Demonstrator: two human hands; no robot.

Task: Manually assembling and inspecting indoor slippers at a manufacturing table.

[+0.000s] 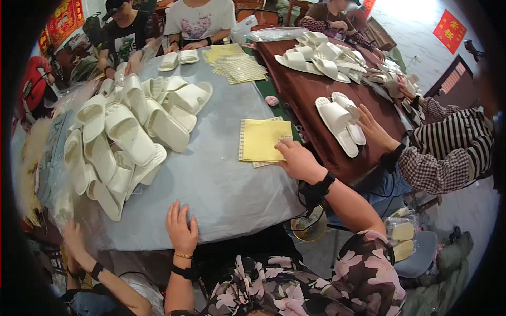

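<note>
My left hand (182, 229) rests at the near edge of the grey-covered table, fingers stretched and apart, holding nothing. My right hand (299, 159) lies at the right edge of a yellow sheet (261, 139), fingertips touching it beside small pale labels. Its fingers look slightly bent and apart. Beneath that sheet, the edge of a second, dotted sheet (263, 164) sticks out. To the left is a large heap of white slippers (126, 131), piled over each other. None of the slippers is in my hands.
More yellow sheets (237, 66) lie at the far side near a slipper pair (179, 59). On the brown table (290, 79) at right are slipper piles and a person's hand (375, 129) beside a pair (340, 124). Another person's hands (76, 242) are at left.
</note>
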